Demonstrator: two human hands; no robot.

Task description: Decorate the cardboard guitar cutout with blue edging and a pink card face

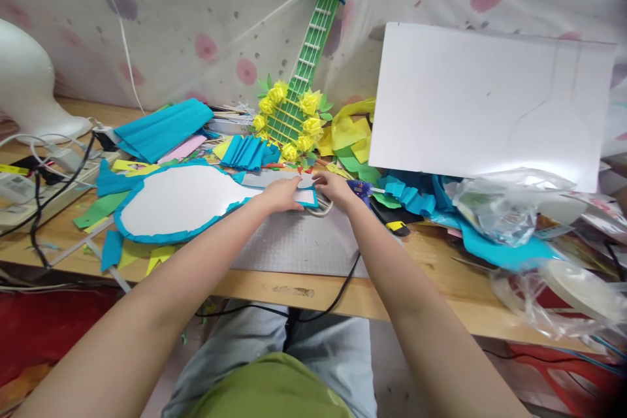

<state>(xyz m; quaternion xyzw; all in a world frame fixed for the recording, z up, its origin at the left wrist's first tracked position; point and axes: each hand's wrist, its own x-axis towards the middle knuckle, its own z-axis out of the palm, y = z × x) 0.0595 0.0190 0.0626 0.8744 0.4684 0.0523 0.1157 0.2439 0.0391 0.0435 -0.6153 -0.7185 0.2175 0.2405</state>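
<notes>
Reaching both arms across a cluttered wooden tabletop (441, 268), a person works near a large white board (470, 104) and a green model guitar (307, 62) dressed with yellow paper roses. Lying flat to the left of centre, the blue-edged white cutout (174, 202) points its narrow neck right, over a grey cutting mat (304, 248). The step in hand appears to be adjusting or pressing the neck, where a grey strip (264, 179) lies along the far side; the next move would seem to call for steady, aligned pieces. The left hand (284, 194) rests palm down, thumb and fingers parted across the neck; whether it grips or merely presses cannot be told. The right hand (333, 188) bends its fingers toward the neck's tip, any pinch hidden, with a blue glue gun (361, 189) just beside it.
</notes>
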